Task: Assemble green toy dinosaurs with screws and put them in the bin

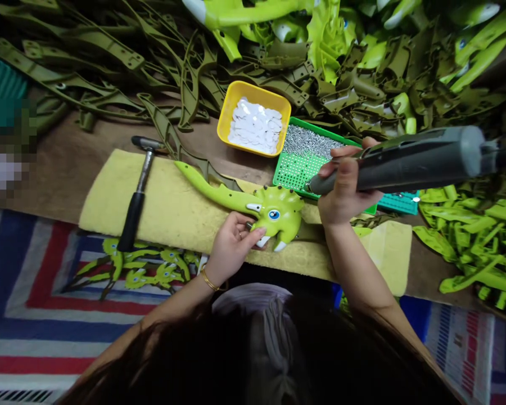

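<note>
A lime-green plastic dinosaur toy (274, 212) with a blue eye and a long curved tail lies on a yellow foam pad (168, 208). My left hand (233, 243) is closed in a pinch on the toy's lower edge near its white horn. My right hand (344, 183) is wrapped round a grey electric screwdriver (409, 160), whose tip points left over a green screw tray (297, 169) filled with small silver screws.
A yellow tub (233, 100) of white discs stands behind the toy. A black-handled hammer (135, 197) lies on the pad's left. Olive and lime plastic parts (362, 67) are heaped along the back and right (476, 247). A striped sack (37, 292) holds more green parts below.
</note>
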Tool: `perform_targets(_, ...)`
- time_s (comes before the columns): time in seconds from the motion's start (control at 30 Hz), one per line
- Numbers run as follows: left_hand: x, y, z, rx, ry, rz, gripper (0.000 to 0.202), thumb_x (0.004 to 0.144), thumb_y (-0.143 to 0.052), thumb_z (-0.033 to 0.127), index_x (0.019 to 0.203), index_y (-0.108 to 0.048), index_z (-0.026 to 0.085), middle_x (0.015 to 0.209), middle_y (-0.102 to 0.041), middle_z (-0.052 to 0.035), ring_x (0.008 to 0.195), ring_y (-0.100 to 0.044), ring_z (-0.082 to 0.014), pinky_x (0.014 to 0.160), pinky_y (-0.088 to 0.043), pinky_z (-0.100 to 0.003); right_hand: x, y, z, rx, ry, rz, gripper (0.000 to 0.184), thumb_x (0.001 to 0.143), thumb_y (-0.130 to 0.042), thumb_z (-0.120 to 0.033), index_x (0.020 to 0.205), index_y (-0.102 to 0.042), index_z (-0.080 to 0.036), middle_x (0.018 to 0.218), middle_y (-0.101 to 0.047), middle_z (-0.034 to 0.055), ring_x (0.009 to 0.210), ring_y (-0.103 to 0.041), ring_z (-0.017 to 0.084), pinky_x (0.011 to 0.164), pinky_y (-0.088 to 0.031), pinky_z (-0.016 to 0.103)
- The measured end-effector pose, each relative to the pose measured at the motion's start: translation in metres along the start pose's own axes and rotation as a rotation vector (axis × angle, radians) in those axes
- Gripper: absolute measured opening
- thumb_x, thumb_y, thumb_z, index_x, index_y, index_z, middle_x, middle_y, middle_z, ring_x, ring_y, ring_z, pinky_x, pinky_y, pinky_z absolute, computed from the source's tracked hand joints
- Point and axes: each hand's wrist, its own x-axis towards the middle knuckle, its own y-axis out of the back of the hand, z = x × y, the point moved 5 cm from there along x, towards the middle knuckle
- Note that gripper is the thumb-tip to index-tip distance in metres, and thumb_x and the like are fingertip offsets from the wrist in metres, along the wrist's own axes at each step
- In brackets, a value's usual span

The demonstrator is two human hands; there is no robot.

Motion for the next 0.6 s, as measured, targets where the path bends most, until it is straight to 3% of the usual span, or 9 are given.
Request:
perform_targets(0.1,0.000,0.000,0.000,0.027,-0.003,-0.014,0.050,0.065,-0.081,0.047,0.087,-0.048,0.018,0.070,-0.067,0.0022,0.056,-0.069,-0.0148,0.053,-0.061,-0.027,-0.006,0.001,0.008,-0.014,-0.043,0.000,0.031,0.083,-0.062,-0.043,0.108,-0.052,-0.029,0.084,-0.059,-0.0048,0.048,-0.052,0.003,0.044,-0.045,0.020)
perform_targets(0.4,0.000,0.001,0.000,0.021,-0.015,-0.033,0.046,0.069,-0.078,0.044,0.089,-0.046,0.018,0.073,-0.066,0.0021,0.057,-0.068,-0.0146,0.056,-0.060,-0.028,-0.004,-0.003,0.006,-0.021,0.045,-0.025,0.028,0.082,-0.066,-0.045,0.104,-0.060,-0.031,0.081,-0.063,-0.0051,0.046,-0.052,0.005,0.042,-0.046,0.020)
perform_targets(0.5,0.000,0.001,-0.001,0.018,-0.001,-0.071,0.048,0.066,-0.081,0.037,0.092,-0.045,0.019,0.074,-0.065,0.0026,0.061,-0.068,-0.0138,0.059,-0.060,-0.028,0.006,-0.005,-0.014,0.057,0.069,-0.016,0.025,0.081,-0.068,-0.042,0.103,-0.064,-0.032,0.081,-0.065,-0.0054,0.045,-0.052,0.004,0.041,-0.044,0.019)
perform_targets(0.6,-0.002,-0.002,-0.001,0.007,-0.003,-0.108,0.057,0.058,-0.085,0.024,0.097,-0.043,0.019,0.079,-0.063,0.0031,0.070,-0.069,-0.0132,0.064,-0.058,-0.025,0.006,-0.005,-0.051,0.138,0.088,0.009,0.023,0.081,-0.068,-0.044,0.100,-0.068,-0.033,0.078,-0.064,-0.0053,0.042,-0.048,0.004,0.037,-0.040,0.019)
